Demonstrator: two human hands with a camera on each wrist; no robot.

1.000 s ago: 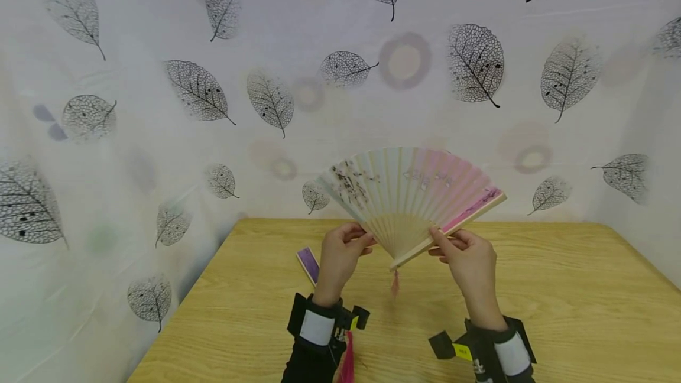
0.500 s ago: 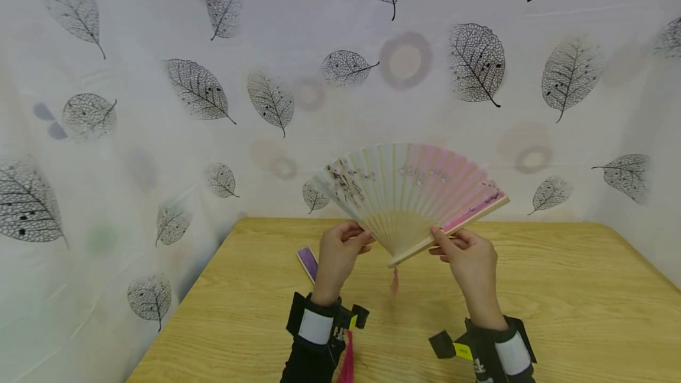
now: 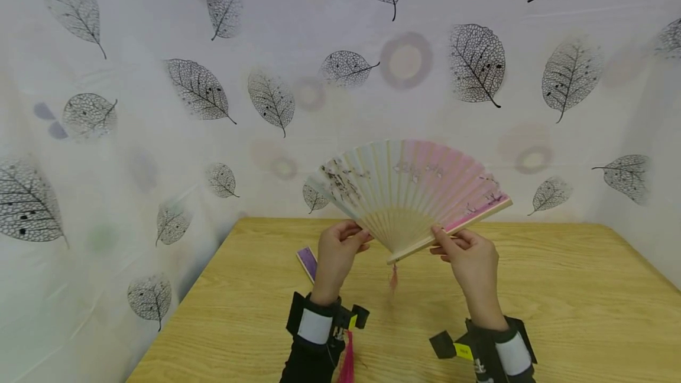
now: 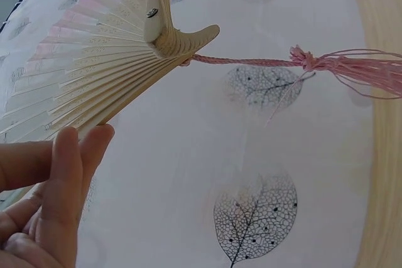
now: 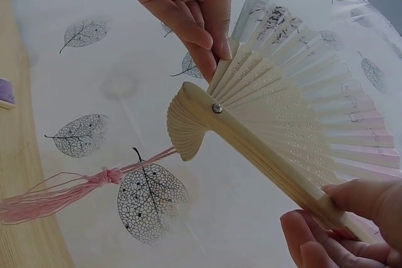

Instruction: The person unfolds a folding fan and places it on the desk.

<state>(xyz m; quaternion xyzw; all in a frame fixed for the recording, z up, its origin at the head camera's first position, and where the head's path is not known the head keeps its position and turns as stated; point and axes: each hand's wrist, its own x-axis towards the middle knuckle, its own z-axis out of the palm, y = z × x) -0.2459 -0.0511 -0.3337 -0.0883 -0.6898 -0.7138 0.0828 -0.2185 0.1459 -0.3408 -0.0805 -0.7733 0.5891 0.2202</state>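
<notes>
A folding fan [image 3: 396,194], pale green shading to pink with printed blossoms, is spread wide above the table. My left hand [image 3: 340,250] pinches its left outer rib between thumb and fingers. Along the thick right guard, my right hand [image 3: 470,259] grips with the thumb on top and fingers beneath. In the right wrist view the bamboo ribs meet at a metal rivet [image 5: 217,108]. From that pivot end hangs a pink tassel [image 3: 393,278], its braided cord plain in the left wrist view.
On the wood-grain table [image 3: 574,288] lies a second, purple-faced piece with a pale edge [image 3: 307,263], partly behind my left wrist. A magenta tassel [image 3: 347,362] shows beside my left forearm. A white leaf-printed curtain [image 3: 340,111] stands behind the table.
The fan has opened a little wider and risen slightly. Its left edge has swung further left and its right guard a bit to the right; both hands keep their hold.
</notes>
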